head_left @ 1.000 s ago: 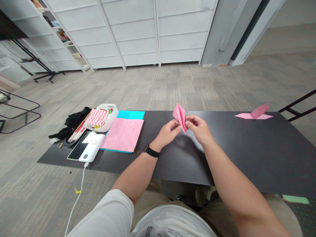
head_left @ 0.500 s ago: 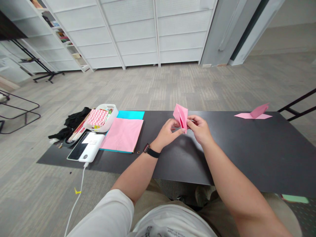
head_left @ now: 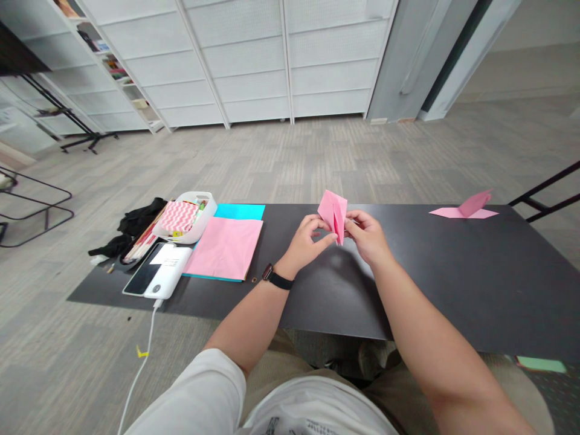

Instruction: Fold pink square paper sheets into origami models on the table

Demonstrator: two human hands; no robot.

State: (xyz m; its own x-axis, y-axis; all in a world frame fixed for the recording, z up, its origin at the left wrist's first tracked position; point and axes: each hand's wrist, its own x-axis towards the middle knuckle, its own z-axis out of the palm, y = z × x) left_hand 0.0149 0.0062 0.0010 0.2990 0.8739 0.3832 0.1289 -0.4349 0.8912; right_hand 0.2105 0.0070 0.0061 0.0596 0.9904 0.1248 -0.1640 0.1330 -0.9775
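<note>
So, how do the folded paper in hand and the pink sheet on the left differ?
The folded paper is held between left hand and right hand; the pink sheet lies over a blue sheet. The folded paper is compact and pointed; the pink sheet is flat and broader. Both are pink.

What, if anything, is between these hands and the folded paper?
Nothing visible: the left hand and right hand both pinch the folded paper directly, above the table. The pink sheet lies apart, to the left.

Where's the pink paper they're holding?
In the head view, the folded pink paper is right of centre, held between the left hand and right hand, above the black table.
</note>
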